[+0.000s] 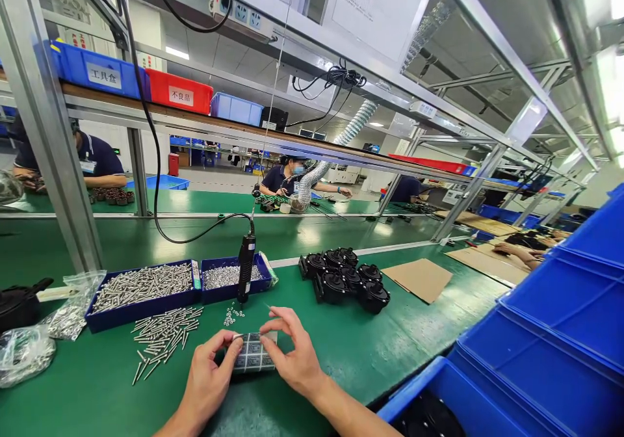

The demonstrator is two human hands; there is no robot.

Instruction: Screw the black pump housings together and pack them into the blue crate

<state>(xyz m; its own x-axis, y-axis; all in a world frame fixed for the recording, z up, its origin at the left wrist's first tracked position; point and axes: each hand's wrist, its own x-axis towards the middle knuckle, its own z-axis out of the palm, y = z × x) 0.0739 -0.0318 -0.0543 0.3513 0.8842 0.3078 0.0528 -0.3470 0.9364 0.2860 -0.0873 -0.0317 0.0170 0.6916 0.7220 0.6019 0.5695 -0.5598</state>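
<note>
A small sheet of grey rectangular labels (253, 352) lies between my hands near the table's front. My left hand (210, 372) pinches its upper left corner between thumb and index finger. At its upper right edge, the thumb of my right hand (295, 359) rests on the sheet, with the index and other fingers raised and apart from the thumb; whether a tiny piece sits at the fingertips is too small to tell. Just beyond the sheet, a black electric screwdriver (246, 268) hangs upright over a few small nuts (233, 315).
Left of centre stand a blue tray of long screws (146, 287) and a tray of nuts (229, 276), with loose screws (166, 336) in front. Black round parts (346, 278) and cardboard (419, 279) lie behind right. Blue bins (546, 333) rise at the right. People sit across the bench.
</note>
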